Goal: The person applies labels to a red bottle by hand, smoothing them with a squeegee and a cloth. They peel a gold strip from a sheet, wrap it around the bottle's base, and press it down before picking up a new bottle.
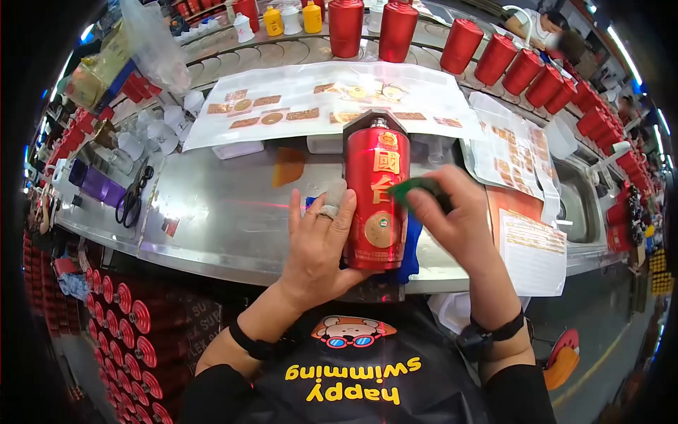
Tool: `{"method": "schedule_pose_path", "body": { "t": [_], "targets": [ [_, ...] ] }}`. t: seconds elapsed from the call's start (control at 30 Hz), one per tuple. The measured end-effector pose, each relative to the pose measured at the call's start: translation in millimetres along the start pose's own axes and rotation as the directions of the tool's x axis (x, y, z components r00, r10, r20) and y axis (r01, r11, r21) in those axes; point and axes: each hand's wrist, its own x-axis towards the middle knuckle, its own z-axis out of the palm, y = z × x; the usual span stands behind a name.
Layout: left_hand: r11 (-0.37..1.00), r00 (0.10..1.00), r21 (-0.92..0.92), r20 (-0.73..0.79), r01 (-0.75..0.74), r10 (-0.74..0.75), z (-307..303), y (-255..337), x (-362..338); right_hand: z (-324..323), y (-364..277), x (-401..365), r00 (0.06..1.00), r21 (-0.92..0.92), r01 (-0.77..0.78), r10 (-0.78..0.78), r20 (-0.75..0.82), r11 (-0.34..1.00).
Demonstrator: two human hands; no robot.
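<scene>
A red bottle point(361, 191) with gold characters and a round gold emblem lies in a dark holder, its neck pointing away from me. My left hand point(319, 240) is against its lower left side, thumb under the base, with a pale wrapping on one finger and a ring. In my right hand point(448, 205) is a green tool point(422, 189), pressed to the bottle's right side beside the second large character. That hand is slightly blurred. Blue cloth point(409, 256) shows under the bottle.
Printed label sheets point(282, 106) lie behind the bottle, more point(510, 145) at the right. Scissors point(133, 198) and a purple bottle point(100, 185) are at the left. Red bottles point(462, 46) line the conveyor. A sink point(580, 201) is at the right. A co-worker point(540, 28) sits at the back right.
</scene>
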Motion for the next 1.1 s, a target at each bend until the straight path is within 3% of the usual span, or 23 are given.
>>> {"method": "schedule_pose_path", "body": {
  "t": [0.03,0.07,0.1,0.17,0.23,0.27,0.37,0.4,0.47,0.5,0.57,0.67,0.77,0.87,0.97,1.1],
  "targets": [
    [1.0,1.0,0.001,-0.01,-0.002,0.003,0,-1,1,-4,-2,2,0.995,-0.077,-0.047,0.04,-0.087,0.996],
    [1.0,1.0,0.003,-0.017,0.0,0.0,0,-2,1,-7,-8,-3,0.996,0.069,-0.09,0.09,0.012,0.994],
    [1.0,0.999,0.0,-0.037,-0.006,0.006,2,-6,3,-3,-7,-8,0.979,0.347,-0.125,0.059,0.195,0.93],
    [0.999,0.998,-0.054,-0.068,0.004,-0.007,7,-2,1,6,-4,-19,0.991,0.272,-0.112,0.088,0.1,0.956],
    [0.999,0.999,-0.052,-0.048,0.005,-0.007,5,0,0,3,7,-16,0.972,-0.114,0.039,-0.064,-0.227,0.993],
    [0.999,0.999,-0.045,-0.044,0.011,-0.013,2,0,1,3,9,-22,0.964,-0.179,0.131,-0.168,-0.208,0.975],
    [0.998,1.0,0.058,0.016,-0.025,0.024,-9,2,6,3,-13,-38,0.947,0.012,0.302,-0.302,0.11,0.953],
    [0.997,0.999,0.071,0.001,-0.043,0.043,-10,2,9,-3,-15,-38,0.943,0.191,0.239,-0.274,0.188,0.952],
    [0.993,0.997,0.093,-0.016,-0.079,0.081,-10,5,12,-7,-12,-37,0.988,0.208,0.039,-0.068,0.137,0.977],
    [1.0,0.999,-0.005,-0.04,-0.028,0.028,-6,4,10,-9,-12,-37,0.993,0.216,-0.061,0.038,0.109,0.974],
    [0.978,0.994,-0.199,-0.076,0.064,-0.08,11,-1,2,-10,-7,-37,0.997,0.261,-0.066,0.054,0.053,0.963],
    [0.962,0.992,-0.247,-0.002,0.118,-0.123,18,-10,-6,-2,3,-43,0.995,0.341,-0.101,0.104,0.01,0.935],
    [1.0,0.999,0.017,0.04,0.005,-0.005,-2,-7,3,0,8,-43,0.988,0.329,-0.153,0.153,0.026,0.932],
    [0.996,0.998,0.058,0.034,-0.061,0.059,-9,-1,10,-3,11,-42,0.982,0.341,-0.186,0.189,0.025,0.922],
    [0.94,0.995,-0.327,0.024,0.097,-0.095,13,-12,1,-7,6,-42,0.943,0.49,-0.307,0.331,0.04,0.816],
    [0.95,0.998,-0.305,0.035,0.065,-0.057,13,-15,-2,-14,10,-32,0.944,0.496,-0.314,0.323,0.07,0.81]
  ]
}}
